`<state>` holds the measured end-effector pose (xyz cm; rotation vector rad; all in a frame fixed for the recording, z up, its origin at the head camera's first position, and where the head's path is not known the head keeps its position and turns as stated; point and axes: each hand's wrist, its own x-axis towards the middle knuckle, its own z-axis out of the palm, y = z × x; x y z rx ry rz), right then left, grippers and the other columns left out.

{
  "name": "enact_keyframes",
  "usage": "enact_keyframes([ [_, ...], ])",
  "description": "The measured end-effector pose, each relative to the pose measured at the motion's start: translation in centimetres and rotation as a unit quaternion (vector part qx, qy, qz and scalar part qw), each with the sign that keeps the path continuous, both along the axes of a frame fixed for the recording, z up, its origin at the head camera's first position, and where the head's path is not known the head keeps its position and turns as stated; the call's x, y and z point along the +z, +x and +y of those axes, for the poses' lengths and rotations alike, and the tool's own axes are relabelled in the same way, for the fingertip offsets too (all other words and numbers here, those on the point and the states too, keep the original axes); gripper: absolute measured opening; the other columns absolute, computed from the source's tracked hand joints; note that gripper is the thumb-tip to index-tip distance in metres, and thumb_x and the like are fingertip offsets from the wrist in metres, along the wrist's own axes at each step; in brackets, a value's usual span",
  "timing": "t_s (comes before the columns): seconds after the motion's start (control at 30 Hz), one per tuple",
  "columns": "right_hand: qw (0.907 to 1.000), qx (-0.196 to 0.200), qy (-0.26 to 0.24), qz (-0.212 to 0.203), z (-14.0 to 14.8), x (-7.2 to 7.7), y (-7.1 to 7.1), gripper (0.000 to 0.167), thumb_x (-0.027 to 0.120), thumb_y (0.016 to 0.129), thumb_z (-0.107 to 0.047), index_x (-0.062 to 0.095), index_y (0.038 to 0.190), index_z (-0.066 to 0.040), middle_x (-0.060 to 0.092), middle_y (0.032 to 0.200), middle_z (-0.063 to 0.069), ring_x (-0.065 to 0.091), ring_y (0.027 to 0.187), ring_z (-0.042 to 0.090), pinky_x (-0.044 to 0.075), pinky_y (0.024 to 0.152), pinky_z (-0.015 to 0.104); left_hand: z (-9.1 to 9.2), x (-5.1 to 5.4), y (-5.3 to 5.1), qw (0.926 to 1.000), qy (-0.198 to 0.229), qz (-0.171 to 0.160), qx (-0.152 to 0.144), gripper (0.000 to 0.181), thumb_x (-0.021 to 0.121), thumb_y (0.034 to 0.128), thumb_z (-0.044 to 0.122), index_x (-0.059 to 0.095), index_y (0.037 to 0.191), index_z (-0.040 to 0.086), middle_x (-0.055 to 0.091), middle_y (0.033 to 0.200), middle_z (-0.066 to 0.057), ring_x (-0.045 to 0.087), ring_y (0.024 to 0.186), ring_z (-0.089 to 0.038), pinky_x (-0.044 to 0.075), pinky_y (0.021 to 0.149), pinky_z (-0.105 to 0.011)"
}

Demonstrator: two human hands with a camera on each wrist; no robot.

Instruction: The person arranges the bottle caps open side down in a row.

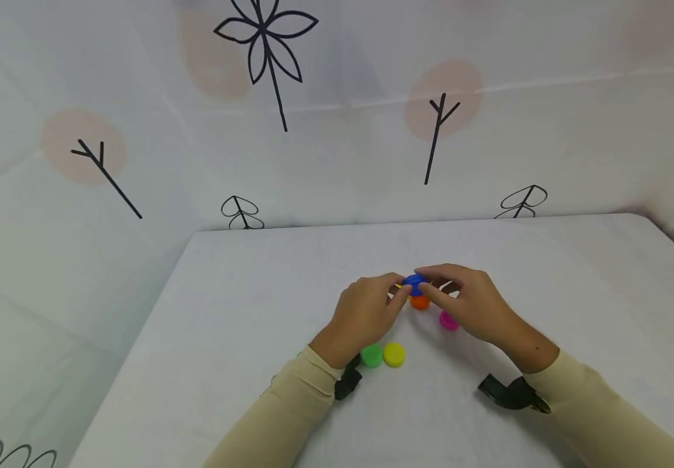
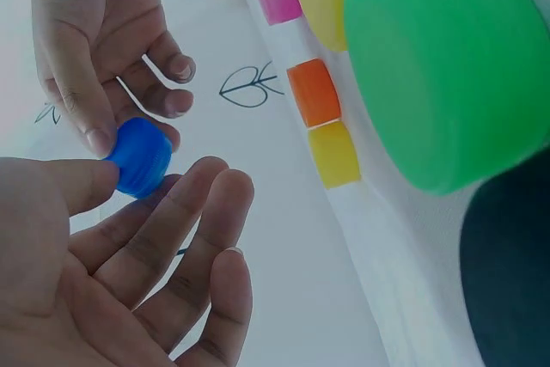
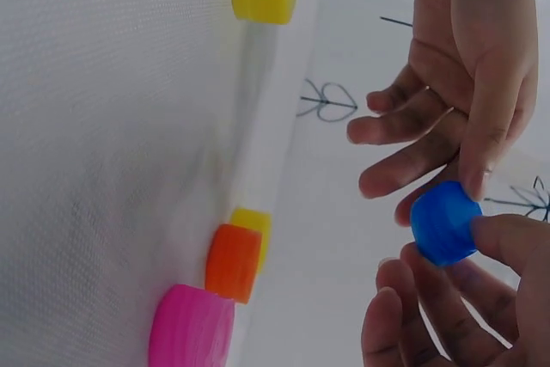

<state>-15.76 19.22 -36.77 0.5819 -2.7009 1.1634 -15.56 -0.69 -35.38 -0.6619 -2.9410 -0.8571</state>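
A small round blue tub (image 1: pixel 415 283) is held above the table between both hands. My left hand (image 1: pixel 366 315) pinches it from the left with thumb and forefinger, the other fingers spread loosely in the left wrist view. From the opposite side my right hand (image 1: pixel 477 305) grips the same blue tub (image 3: pixel 445 223) between thumb and fingertips. Just below in the head view is an orange tub (image 1: pixel 420 302), and a magenta tub (image 1: pixel 448 320) lies under the right hand. A yellow tub (image 2: pixel 335 154) stands next to the orange one, mostly hidden by the left hand in the head view.
Closer to the body, a green tub (image 1: pixel 372 355) and another yellow tub (image 1: pixel 394 355) stand side by side near the left wrist. A white cloth covers the table (image 1: pixel 243 312). Behind it hangs a pale patterned backdrop (image 1: pixel 348 149). Dark straps are on both wrists.
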Motion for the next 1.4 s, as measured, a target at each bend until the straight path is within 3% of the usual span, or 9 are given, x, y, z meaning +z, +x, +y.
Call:
enact_keyframes([
  [0.13, 0.9999, -0.002, -0.010, 0.007, -0.08, -0.09, 0.13, 0.029, 0.070, 0.094, -0.015, 0.066, 0.122, -0.007, 0.075, 0.096, 0.004, 0.071, 0.085, 0.017, 0.057, 0.077, 0.024, 0.09, -0.14, 0.07, 1.0000, -0.001, -0.002, -0.001, 0.034, 0.052, 0.1039, 0.039, 0.069, 0.123, 0.017, 0.076, 0.104, 0.004, 0.063, 0.072, -0.004, 0.047, 0.062, -0.015],
  [0.37, 0.9997, -0.004, -0.023, -0.007, -0.17, -0.05, 0.44, 0.021, 0.069, 0.095, -0.017, 0.065, 0.114, -0.010, 0.074, 0.091, 0.003, 0.070, 0.081, 0.018, 0.055, 0.074, 0.021, 0.22, -0.33, 0.17, 0.9998, 0.018, -0.001, -0.006, 0.036, 0.058, 0.1018, 0.035, 0.065, 0.132, 0.016, 0.076, 0.105, 0.004, 0.068, 0.085, -0.004, 0.049, 0.068, -0.014],
  [0.83, 0.9994, -0.008, -0.013, -0.029, -0.15, 0.08, 0.52, 0.019, 0.066, 0.097, -0.021, 0.066, 0.114, -0.010, 0.074, 0.091, 0.003, 0.069, 0.083, 0.018, 0.055, 0.073, 0.022, 0.14, -0.09, 0.40, 0.9993, 0.034, 0.001, -0.011, 0.042, 0.072, 0.0927, 0.032, 0.062, 0.132, 0.021, 0.076, 0.105, 0.005, 0.068, 0.086, -0.006, 0.049, 0.068, -0.013],
  [1.13, 0.9998, 0.017, -0.009, -0.005, -0.02, 0.00, 0.30, 0.022, 0.068, 0.095, -0.014, 0.067, 0.116, -0.009, 0.075, 0.091, 0.002, 0.068, 0.084, 0.016, 0.056, 0.075, 0.026, 0.13, 0.05, 0.24, 0.9995, 0.030, -0.008, -0.006, 0.041, 0.068, 0.0955, 0.036, 0.063, 0.133, 0.021, 0.076, 0.105, 0.004, 0.068, 0.084, -0.007, 0.048, 0.065, -0.014],
  [1.4, 0.9998, 0.018, -0.001, -0.011, -0.01, 0.00, 0.18, 0.025, 0.069, 0.094, -0.015, 0.067, 0.119, -0.008, 0.074, 0.091, 0.003, 0.067, 0.083, 0.015, 0.057, 0.074, 0.027, 0.21, 0.16, 0.16, 0.9993, 0.034, -0.010, -0.007, 0.039, 0.067, 0.0958, 0.036, 0.064, 0.132, 0.021, 0.076, 0.102, 0.005, 0.065, 0.081, -0.003, 0.047, 0.064, -0.013],
])
